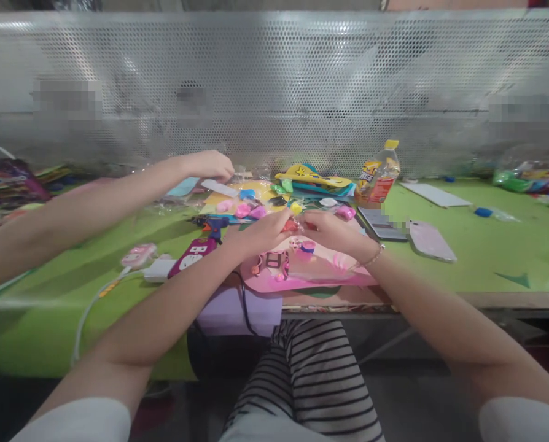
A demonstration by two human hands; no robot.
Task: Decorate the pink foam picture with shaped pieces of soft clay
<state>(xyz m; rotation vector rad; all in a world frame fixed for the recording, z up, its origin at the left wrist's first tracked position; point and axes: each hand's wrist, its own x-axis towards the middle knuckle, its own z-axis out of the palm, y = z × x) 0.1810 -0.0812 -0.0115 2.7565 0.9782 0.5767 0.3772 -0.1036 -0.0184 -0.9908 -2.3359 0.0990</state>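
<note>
Close together over a pink decorated board (302, 273), both my hands work on a small red lump in clear wrapping (292, 226), perhaps modelling clay. My left hand (269, 234) pinches it from the left. The fingers of my right hand (332, 230) are curled at its other side. On the board below are small stuck-on figures and a blue-and-pink cup shape (307, 247). Behind my hands lie several coloured wrapped lumps, among them a pink one (242, 210) and a yellow one (296, 207).
A co-worker's arm (164, 175) reaches in from the left. A glue gun (215, 226), a purple power strip (192, 258) and a white cable lie left. To the right are a drink bottle (379, 175), a dark phone (379, 222) and a pink phone (432, 240). A perforated metal panel (274, 80) stands behind.
</note>
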